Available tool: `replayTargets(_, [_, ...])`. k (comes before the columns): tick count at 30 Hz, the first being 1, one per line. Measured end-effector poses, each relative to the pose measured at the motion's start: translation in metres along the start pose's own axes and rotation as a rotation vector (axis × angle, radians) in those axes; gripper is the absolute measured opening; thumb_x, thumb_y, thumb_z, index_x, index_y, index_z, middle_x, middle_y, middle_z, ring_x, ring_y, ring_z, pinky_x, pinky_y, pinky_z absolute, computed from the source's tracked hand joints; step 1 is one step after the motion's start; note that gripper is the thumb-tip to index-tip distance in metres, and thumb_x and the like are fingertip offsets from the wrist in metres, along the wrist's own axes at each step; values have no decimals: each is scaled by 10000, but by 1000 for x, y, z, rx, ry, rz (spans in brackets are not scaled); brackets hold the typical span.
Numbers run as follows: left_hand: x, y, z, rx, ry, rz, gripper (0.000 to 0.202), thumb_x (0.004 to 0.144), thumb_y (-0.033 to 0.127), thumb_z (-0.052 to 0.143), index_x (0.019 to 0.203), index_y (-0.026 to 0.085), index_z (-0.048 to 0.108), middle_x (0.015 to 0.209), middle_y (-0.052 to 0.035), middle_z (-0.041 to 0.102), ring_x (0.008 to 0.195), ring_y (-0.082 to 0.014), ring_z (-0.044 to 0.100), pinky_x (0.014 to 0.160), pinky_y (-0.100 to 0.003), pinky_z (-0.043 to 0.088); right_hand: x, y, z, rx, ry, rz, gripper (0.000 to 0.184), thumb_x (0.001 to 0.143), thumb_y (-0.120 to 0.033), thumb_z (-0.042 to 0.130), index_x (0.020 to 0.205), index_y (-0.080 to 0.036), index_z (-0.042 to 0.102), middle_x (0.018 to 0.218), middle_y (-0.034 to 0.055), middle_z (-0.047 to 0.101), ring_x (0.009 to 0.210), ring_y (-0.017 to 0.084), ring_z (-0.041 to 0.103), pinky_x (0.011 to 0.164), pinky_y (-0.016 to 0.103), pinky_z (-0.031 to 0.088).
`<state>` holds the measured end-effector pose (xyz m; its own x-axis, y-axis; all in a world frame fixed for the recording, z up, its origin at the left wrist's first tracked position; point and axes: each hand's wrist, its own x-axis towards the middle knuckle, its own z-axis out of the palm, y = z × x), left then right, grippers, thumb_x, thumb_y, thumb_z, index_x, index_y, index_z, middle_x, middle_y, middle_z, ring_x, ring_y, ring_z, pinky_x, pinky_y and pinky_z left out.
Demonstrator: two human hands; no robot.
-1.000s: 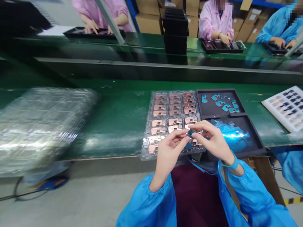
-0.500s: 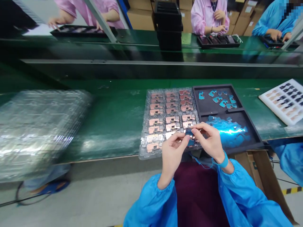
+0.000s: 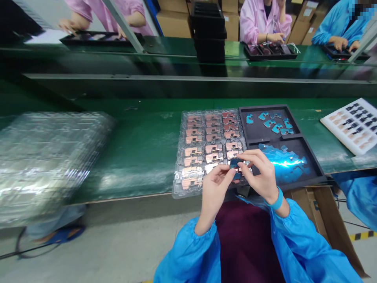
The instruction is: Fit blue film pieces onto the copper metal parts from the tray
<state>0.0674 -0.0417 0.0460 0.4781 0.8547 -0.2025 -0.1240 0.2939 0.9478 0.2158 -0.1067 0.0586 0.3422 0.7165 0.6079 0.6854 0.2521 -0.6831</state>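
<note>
- Counter (image 3: 141, 149), green and long: my clear blister tray (image 3: 206, 149) of copper-coloured parts lies beside a black tray (image 3: 306, 157) of blue film scraps.
- Left hand (image 3: 213, 188), fingers closed, pinches the near edge of a small blue-filmed part (image 3: 235, 162).
- Right hand (image 3: 259, 173), also closed, grips its far side, just above the blister tray's near rows.
- Judgement: I should keep both pinches on the edges and peel slowly.
- Part's long axis and facing: too small to tell.

Small blue-filmed part (image 3: 235, 162), seemingly flat, above clear tray (image 3: 188, 175)
</note>
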Motion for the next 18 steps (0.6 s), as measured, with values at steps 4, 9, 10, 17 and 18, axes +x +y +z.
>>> replayTargets(4, [0, -3, -2, -1, -16, 25, 355, 890, 528, 847, 981, 188, 805, 858, -27, 744, 778, -176, 699, 730, -277, 636, 0, 2, -1, -121, 56, -97, 223, 1035, -149, 708, 1197, -280, 786, 1085, 86, 776, 1002, 251, 742, 833, 423, 660])
replayTargets(9, [-1, -4, -7, -50, -87, 12, 326, 889, 494, 861, 986, 187, 808, 821, -27, 757, 728, -162, 696, 732, -255, 590, -1, 4, -5, -216, 79, -230, 326, 998, -91, 715, 1217, -323, 777, 1043, 67, 779, 955, 250, 751, 719, 387, 640])
replayTargets(10, [-2, -3, -7, -63, -116, 5, 324, 894, 491, 858, 996, 187, 806, 828, -33, 770, 728, -169, 711, 749, -269, 599, -2, 4, -6, -217, 74, -253, 340, 992, -80, 718, 1224, -322, 771, 1037, 65, 781, 955, 248, 752, 729, 383, 638])
replayTargets(17, [-11, 5, -3, -69, -155, 41, 287, 856, 374, 908, 1049, 190, 801, 970, -53, 791, 793, -168, 737, 778, -281, 637, -4, 5, -10, -250, -2, -324, 402, 1044, -108, 662, 1395, -295, 722, 1121, 97, 798, 1006, 243, 773, 855, 383, 662])
replayTargets(18, [-11, 4, -3, -64, -150, 44, 292, 840, 358, 920, 1045, 190, 797, 980, -52, 789, 801, -169, 737, 777, -282, 640, -4, 5, -10, -249, -19, -336, 412, 1043, -113, 666, 1407, -301, 720, 1136, 94, 800, 1020, 239, 777, 867, 378, 667])
